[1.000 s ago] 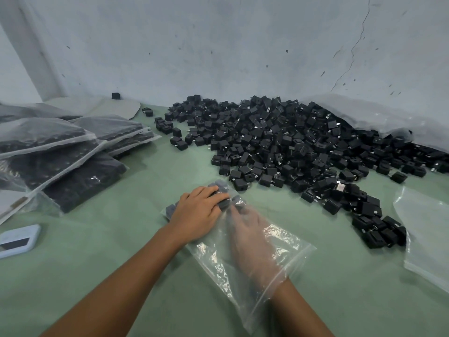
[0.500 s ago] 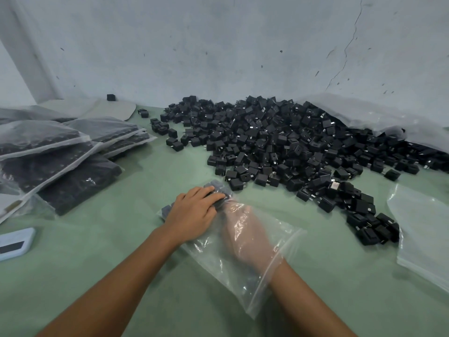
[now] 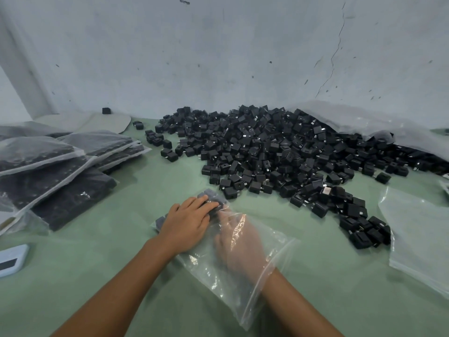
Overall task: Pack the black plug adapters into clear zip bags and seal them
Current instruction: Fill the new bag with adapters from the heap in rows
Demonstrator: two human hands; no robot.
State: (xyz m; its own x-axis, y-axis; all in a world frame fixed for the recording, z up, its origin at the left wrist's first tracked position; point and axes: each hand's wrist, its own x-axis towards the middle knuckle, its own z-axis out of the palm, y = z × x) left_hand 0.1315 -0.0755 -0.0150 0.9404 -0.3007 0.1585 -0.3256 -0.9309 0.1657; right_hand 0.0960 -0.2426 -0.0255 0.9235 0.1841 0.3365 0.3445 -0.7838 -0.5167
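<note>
left hand (image 3: 188, 227) flat, fingers straight, pressing zip bag (image 3: 243, 283) | right hand (image 3: 239, 246) inside bag; fingers unclear | adapter pile (image 3: 279, 152) just beyond; green table (image 3: 97, 276) bare nearside

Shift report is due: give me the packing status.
Done: filled bags stacked at left. In hand: the right hand is inside an open zip bag while the left hand presses adapters at its far end. Left: the big loose pile and that bag's seal.
</note>
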